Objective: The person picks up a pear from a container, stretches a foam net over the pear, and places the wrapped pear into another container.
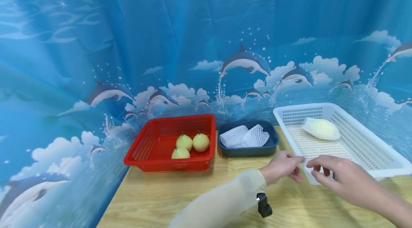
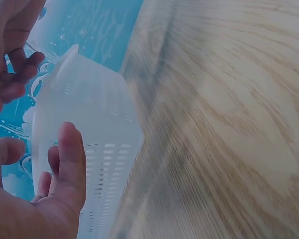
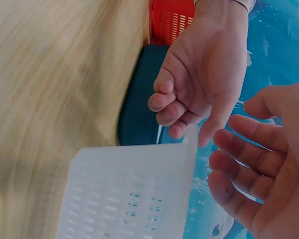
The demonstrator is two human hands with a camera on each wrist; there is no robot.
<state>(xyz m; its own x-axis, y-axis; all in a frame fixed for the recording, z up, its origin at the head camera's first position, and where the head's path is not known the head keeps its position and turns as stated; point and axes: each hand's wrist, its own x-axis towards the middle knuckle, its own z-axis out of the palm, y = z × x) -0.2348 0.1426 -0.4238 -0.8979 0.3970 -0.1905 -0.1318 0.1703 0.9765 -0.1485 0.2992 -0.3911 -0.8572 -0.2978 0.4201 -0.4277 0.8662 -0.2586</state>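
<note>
My left hand is beside the near-left corner of a white plastic basket, index finger stretched toward its rim and the other fingers loosely bent. Just to its right, my right hand hovers over the basket's near end with thumb and fingers relaxed and apart. Nothing shows between the fingers of either hand; the right wrist view has the left hand and right hand facing each other above the basket wall. In the basket lies a pale yellow-green pear in a white foam net sleeve.
A red basket with three pears stands at the left on the wooden table. Between the baskets sits a dark blue tray holding white foam nets. Behind hangs a blue dolphin-printed curtain.
</note>
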